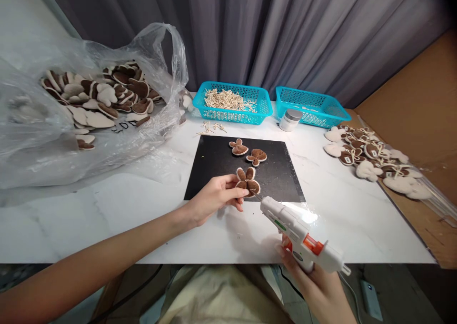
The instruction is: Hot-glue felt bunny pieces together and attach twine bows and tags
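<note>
Between the thumb and fingers of my left hand [222,193] is a brown plush bunny-shaped piece [245,175] with a cream edge, held over the front of a black mat [210,164]. My right hand [314,286] is wrapped round the handle of a white glue gun [294,226] with orange parts. The gun's nozzle points up and left, at or very near the lower part of the plush piece; whether it touches I cannot tell. Two more brown plush pieces, one on the left [238,148] and one on the right [256,157], lie on the mat.
A blue basket [233,117] holds many small cream bows; several lie loose before it. Beside it stand a second blue basket [314,117] and a lidded jar [291,120]. A plastic bag [143,148] of plush pieces sits left. Plush pieces with bows [371,150] lie right, by cardboard [421,95].
</note>
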The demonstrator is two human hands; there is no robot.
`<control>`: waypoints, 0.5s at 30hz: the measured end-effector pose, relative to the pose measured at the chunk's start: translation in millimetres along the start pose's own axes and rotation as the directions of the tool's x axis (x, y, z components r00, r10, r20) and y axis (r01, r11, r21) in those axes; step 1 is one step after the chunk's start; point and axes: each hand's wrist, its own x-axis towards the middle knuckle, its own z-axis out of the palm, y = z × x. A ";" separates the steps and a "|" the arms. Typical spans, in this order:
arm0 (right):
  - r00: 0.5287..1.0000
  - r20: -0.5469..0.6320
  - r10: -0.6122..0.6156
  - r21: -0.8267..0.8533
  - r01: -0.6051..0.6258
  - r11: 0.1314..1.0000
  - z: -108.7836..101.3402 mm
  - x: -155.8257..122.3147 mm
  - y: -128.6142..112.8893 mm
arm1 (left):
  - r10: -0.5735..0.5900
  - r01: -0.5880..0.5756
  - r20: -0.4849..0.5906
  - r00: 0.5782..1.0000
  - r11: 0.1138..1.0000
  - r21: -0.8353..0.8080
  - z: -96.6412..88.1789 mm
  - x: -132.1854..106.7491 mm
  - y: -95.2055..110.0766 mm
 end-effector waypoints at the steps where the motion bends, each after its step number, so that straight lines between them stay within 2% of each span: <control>1: 1.000 -0.001 -0.008 0.006 0.008 1.000 0.5 -0.1 0.4 | -0.001 0.001 0.000 1.000 1.000 0.000 0.0 -0.1 -0.1; 11: 0.999 -0.006 -0.036 0.012 0.036 0.999 1.7 -2.5 2.6 | -0.003 0.003 0.001 1.000 1.000 0.007 0.8 -0.8 1.2; 15: 1.000 0.000 0.007 0.009 -0.007 1.000 1.3 -2.5 1.4 | -0.002 0.002 0.004 1.000 1.000 -0.004 0.9 -1.0 1.6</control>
